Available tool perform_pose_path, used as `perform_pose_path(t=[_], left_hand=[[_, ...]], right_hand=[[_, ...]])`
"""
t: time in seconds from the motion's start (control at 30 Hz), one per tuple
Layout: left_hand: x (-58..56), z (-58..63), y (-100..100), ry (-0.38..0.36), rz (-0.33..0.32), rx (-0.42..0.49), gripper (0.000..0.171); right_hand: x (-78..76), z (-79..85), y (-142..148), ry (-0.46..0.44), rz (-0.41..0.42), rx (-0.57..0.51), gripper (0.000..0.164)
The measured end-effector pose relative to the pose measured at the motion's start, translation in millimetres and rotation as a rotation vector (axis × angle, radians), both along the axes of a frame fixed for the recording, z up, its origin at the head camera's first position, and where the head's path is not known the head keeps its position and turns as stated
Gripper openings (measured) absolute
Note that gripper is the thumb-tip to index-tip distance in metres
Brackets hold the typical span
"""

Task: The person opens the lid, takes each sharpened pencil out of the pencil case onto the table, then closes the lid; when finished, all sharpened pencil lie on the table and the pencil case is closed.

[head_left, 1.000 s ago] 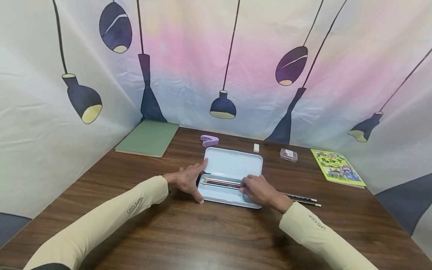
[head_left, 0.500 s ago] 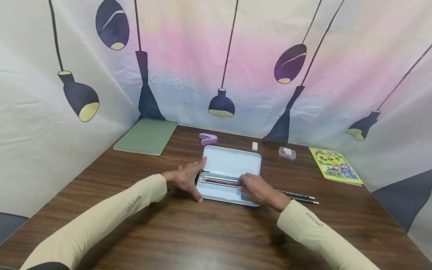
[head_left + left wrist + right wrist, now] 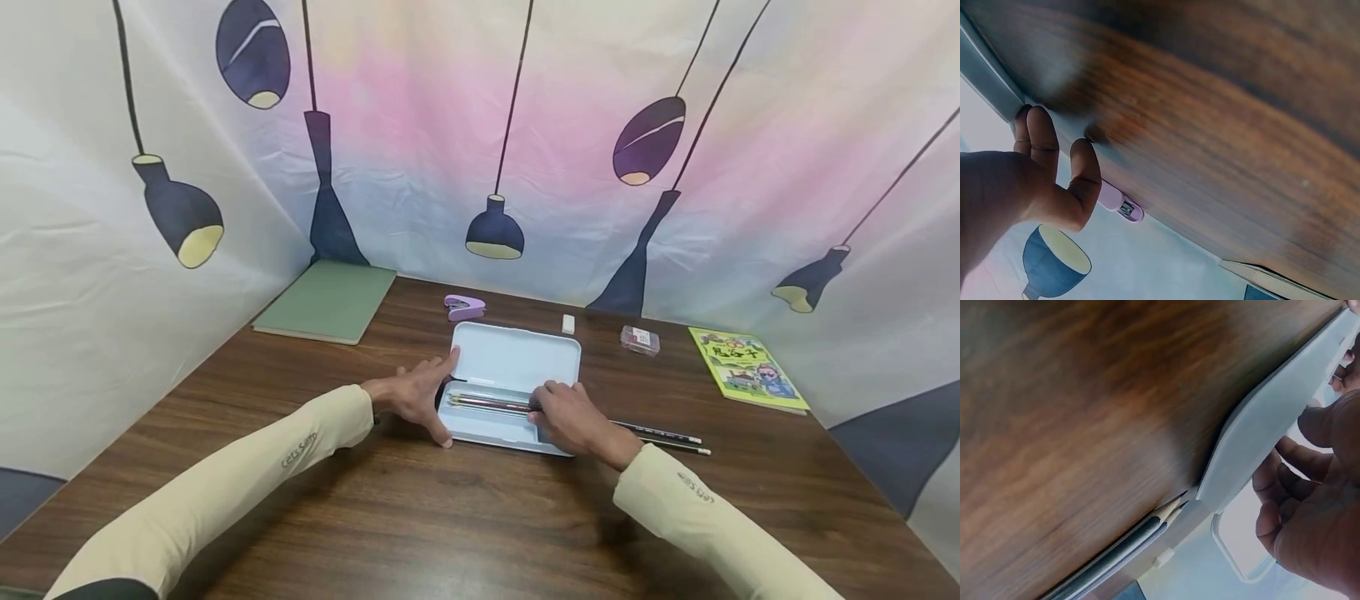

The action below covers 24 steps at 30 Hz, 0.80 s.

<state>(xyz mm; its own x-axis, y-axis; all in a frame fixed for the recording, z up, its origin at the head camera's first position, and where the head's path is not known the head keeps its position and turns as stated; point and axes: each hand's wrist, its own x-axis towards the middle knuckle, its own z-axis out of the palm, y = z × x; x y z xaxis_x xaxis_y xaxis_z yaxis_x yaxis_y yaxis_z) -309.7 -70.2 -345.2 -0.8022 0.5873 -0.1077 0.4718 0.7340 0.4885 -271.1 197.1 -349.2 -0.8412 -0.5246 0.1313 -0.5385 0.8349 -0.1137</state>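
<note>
A light blue metal pencil case lies with its lid raised in the middle of the table. Several pencils lie lengthwise in its tray, sharpened tips toward the left. My left hand braces the case's left end, thumb at the front corner and forefinger by the lid. In the left wrist view its fingers reach to the case's edge. My right hand is over the tray's right part, its curled fingers pinching the pencils near their right ends. The case's front wall hides those ends in the right wrist view.
Two dark pencils lie on the table right of the case. Behind are a purple stapler, a white eraser and a small clear box. A green notebook sits back left, a yellow book at right.
The pencils in the tray have drawn closer together into a bundle at the right hand's fingers. The left hand keeps its place at the case's end.
</note>
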Motion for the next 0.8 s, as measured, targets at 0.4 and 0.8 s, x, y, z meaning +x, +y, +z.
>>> perform_pose_path(t=[0.4, 0.8], left_hand=[[1.1, -0.2, -0.3, -0.011, 0.001, 0.003, 0.134], [0.8, 1.2, 0.2, -0.01, 0.005, -0.012, 0.133]], right_hand=[[0.2, -0.3, -3.8, -0.069, 0.014, -0.085, 0.005], [-3.6, 21.6, 33.7, 0.104, 0.091, -0.302, 0.002]])
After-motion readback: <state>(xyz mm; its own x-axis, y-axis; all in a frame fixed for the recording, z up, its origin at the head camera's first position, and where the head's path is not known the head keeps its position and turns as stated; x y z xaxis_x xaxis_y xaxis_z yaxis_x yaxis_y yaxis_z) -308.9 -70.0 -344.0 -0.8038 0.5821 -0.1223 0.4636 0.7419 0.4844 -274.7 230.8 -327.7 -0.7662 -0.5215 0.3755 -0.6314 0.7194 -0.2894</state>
